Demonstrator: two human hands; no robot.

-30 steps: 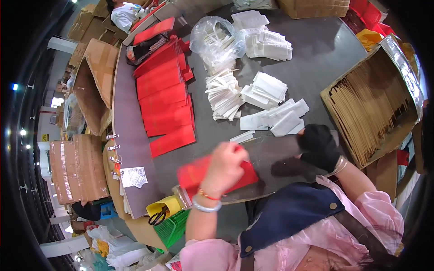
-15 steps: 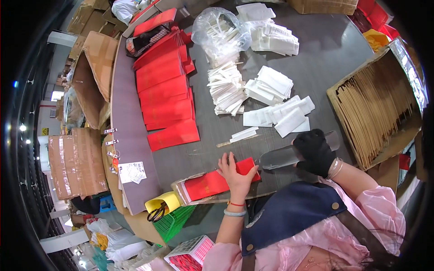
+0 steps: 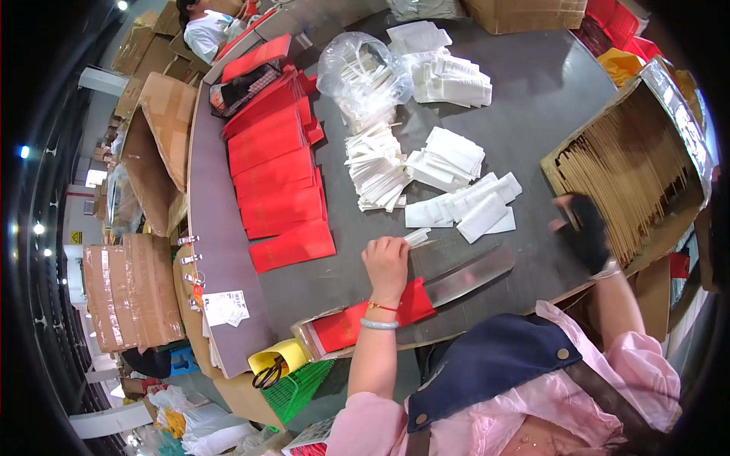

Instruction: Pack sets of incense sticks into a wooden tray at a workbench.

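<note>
My left hand (image 3: 385,264) is closed over narrow white paper packets (image 3: 417,236), with one end showing beside it; its fingertips are hidden. Just below, a red paper envelope (image 3: 357,323) lies in a shallow cardboard tray at the table's near edge. A curved, translucent grey trough-like piece (image 3: 473,275) sticks out of the envelope's right end, with neither hand on it. My right hand (image 3: 584,234), in a black fingertip-less glove, is blurred beside the cardboard box (image 3: 557,176) of upright brown sheets. Its thumb and fingers look apart, and nothing shows between them.
Overlapping red envelopes (image 3: 277,194) line the left side. White packets (image 3: 487,205) lie in piles mid-table, by a clear plastic bag (image 3: 365,72) of more. Scissors (image 3: 268,374) rest in a yellow holder (image 3: 287,353) at the near left. Another person (image 3: 207,32) is at the far left.
My right hand has let go of the translucent trough and moved right to the box. The trough now reaches into the red envelope. My left hand has left the envelope and closed over the narrow packets.
</note>
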